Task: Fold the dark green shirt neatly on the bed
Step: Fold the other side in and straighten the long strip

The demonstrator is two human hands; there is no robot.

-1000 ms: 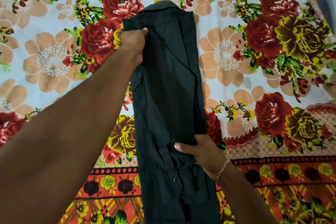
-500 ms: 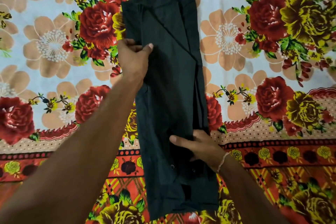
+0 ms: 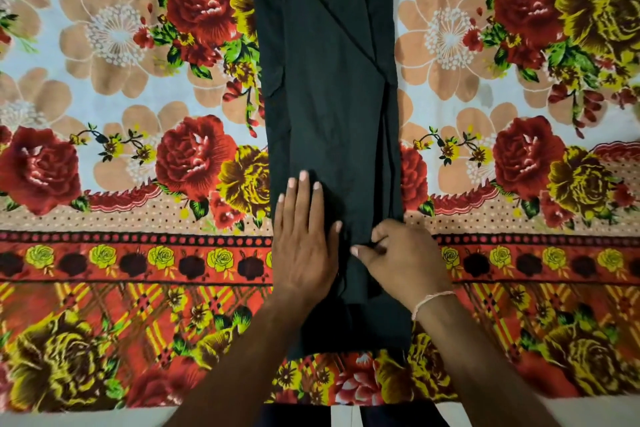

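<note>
The dark green shirt [image 3: 329, 107] lies on the bed as one long narrow strip, its sides folded inward, running from the top edge of the view down toward me. My left hand [image 3: 304, 243] lies flat on the lower left part of the strip with straight fingers. My right hand [image 3: 405, 260] rests on the lower right part, its fingers curled and its thumb and fingertips pinching a fold of the cloth near the strip's middle seam. A thin thread band circles my right wrist.
A floral bedsheet [image 3: 138, 149] with red and yellow roses covers the bed on both sides of the shirt. Its orange patterned border [image 3: 138, 263] runs across near me. The near bed edge [image 3: 86, 416] shows at the bottom.
My left hand has come down from the shirt's upper left edge, where it gripped cloth, to lie flat on the lower part. The view shifted toward the near hem. My right hand stayed low.
</note>
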